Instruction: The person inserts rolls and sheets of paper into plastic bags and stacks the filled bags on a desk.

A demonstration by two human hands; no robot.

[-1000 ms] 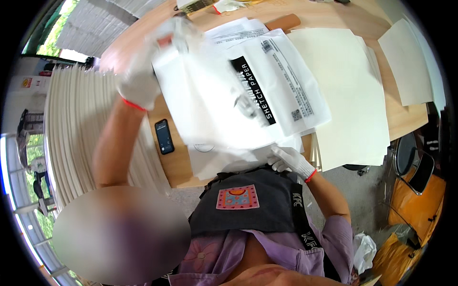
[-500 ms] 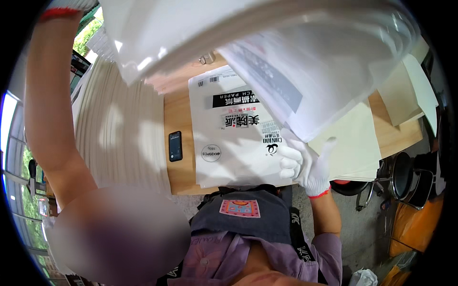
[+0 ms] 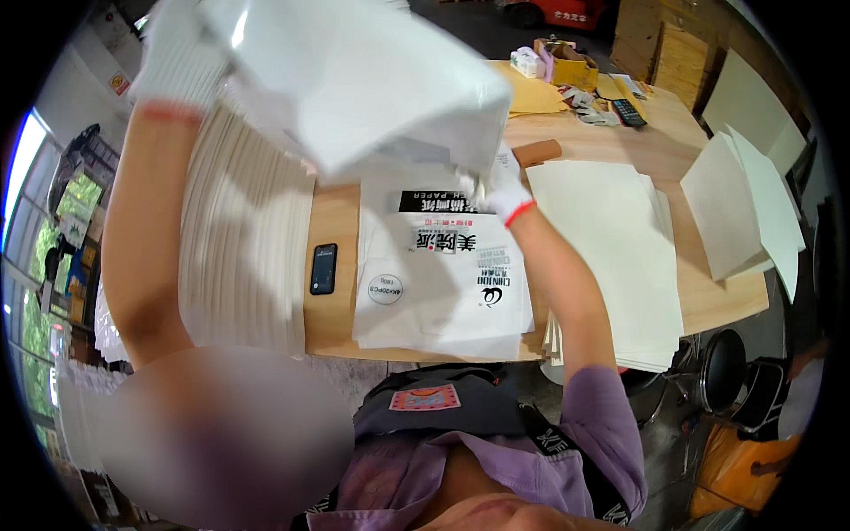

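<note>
White flat glossy plastic packet (image 3: 363,80), aloft, edge pinched by white-gloved left hand (image 3: 181,62); white-gloved right hand (image 3: 492,191) beneath, grip indeterminable. Below: white printed packet (image 3: 443,310), black lettered banner, circular mark.

Left grip (image 3: 181,64) holding white packet (image 3: 354,88), right grip (image 3: 501,191) near it, black phone (image 3: 324,269)

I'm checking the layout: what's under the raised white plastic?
A printed white package lies on the wooden table, the right hand near its black band. The raised plastic hides much of its far end.
</note>
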